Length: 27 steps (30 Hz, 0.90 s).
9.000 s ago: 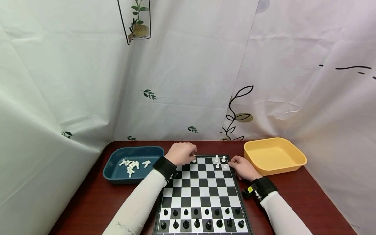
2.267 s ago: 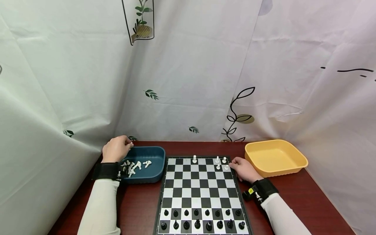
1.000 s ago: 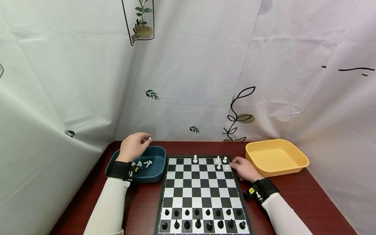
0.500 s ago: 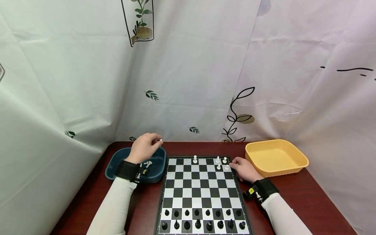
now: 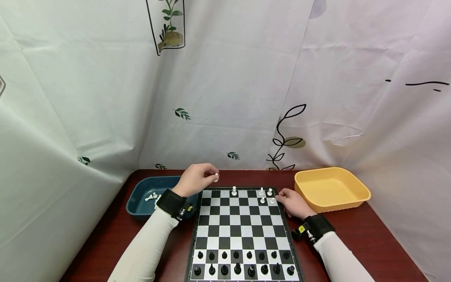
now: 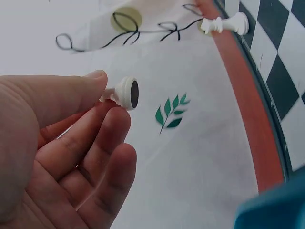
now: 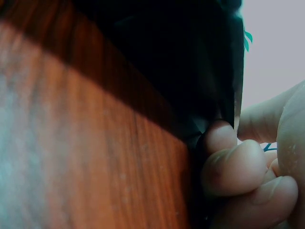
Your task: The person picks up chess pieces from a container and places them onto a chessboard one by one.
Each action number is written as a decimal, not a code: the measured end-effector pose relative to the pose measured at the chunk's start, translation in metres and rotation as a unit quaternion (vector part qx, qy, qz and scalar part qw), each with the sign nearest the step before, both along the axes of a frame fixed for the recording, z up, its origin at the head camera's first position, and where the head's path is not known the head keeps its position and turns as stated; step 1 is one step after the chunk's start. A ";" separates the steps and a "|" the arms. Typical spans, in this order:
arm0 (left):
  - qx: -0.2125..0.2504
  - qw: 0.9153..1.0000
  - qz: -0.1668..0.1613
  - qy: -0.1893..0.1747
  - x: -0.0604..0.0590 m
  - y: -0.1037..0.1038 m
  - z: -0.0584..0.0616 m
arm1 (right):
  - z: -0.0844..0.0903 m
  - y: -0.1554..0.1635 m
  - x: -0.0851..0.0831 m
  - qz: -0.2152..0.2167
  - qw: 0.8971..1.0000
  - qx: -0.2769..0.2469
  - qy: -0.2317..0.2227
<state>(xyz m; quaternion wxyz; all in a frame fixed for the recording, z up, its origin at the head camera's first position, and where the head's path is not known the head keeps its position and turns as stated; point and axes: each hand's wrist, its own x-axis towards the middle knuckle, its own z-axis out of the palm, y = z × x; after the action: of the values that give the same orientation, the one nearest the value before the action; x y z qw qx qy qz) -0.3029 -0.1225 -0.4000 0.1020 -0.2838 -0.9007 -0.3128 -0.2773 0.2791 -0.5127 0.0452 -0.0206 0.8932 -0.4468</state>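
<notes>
Above the chessboard point(image 5: 243, 231) corner, left grip point(image 5: 195, 181) pinches a white piece point(image 6: 123, 93); right grip point(image 5: 291, 202) seemingly curled against its edge

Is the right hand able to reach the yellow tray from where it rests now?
Probably yes. The right hand rests at the chessboard's far right corner, and the yellow tray sits just beside it with bare table between.
</notes>
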 end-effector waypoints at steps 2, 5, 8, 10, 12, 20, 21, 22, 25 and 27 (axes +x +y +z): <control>-0.003 1.000 -0.005 -0.006 0.000 0.007 -0.001 | 0.000 0.000 -0.001 0.000 1.000 0.002 -0.001; -0.005 1.000 -0.011 -0.016 0.001 0.017 -0.003 | 0.000 0.000 -0.001 -0.001 1.000 0.002 -0.001; -0.012 0.999 -0.018 -0.024 0.001 0.028 -0.006 | 0.000 0.001 -0.001 -0.003 1.000 0.003 0.000; -0.021 0.999 -0.024 -0.027 0.001 0.034 -0.007 | 0.000 0.001 0.000 -0.002 1.000 0.004 0.001; -0.028 0.999 -0.031 -0.028 0.000 0.041 -0.008 | 0.000 0.000 0.000 -0.003 1.000 0.003 0.001; -0.048 0.996 -0.066 -0.022 -0.003 0.063 -0.014 | 0.002 0.000 0.001 0.002 1.000 0.000 0.002; -0.054 0.996 -0.070 -0.019 -0.003 0.066 -0.015 | 0.001 0.000 0.001 0.003 1.000 0.000 0.003; -0.060 0.995 -0.073 -0.017 -0.003 0.069 -0.016 | 0.001 0.000 0.000 0.003 1.000 0.000 0.003; -0.078 0.994 -0.081 -0.008 -0.003 0.077 -0.018 | 0.000 0.001 0.000 0.005 1.000 -0.002 0.001; -0.089 0.992 -0.088 0.000 -0.004 0.082 -0.019 | -0.001 0.002 -0.001 0.006 1.000 -0.002 0.002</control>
<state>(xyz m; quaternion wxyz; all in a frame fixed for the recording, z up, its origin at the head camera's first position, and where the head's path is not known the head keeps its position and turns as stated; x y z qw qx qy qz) -0.3065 -0.0400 -0.4189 0.0486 -0.3698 -0.8966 -0.2386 -0.2780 0.2808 -0.5133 0.0460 -0.0272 0.8922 -0.4485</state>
